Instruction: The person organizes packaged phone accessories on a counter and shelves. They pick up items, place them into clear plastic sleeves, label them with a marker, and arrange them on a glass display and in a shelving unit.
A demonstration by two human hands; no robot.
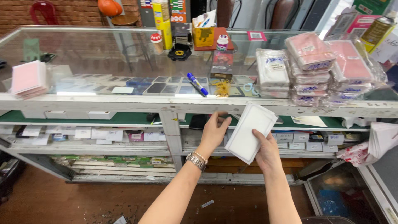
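The right hand (267,152) is grasping a flat white packet (250,132), with the thumb on its front and the fingers behind it. The packet is tilted and stands up from the hand, just under the front edge of the glass bench (124,101). The left hand (214,132) is just beside the packet, on its left. It is loose and holds nothing, and its fingertips reach up toward the shelf under the bench top. A silver watch (196,160) sits on the left wrist. Above the left hand, on the glass, lie a blue pen (197,84) and some yellow rubber bands (222,87). Above and to the right of the right hand are stacks of pink packets (315,62) in clear bags.
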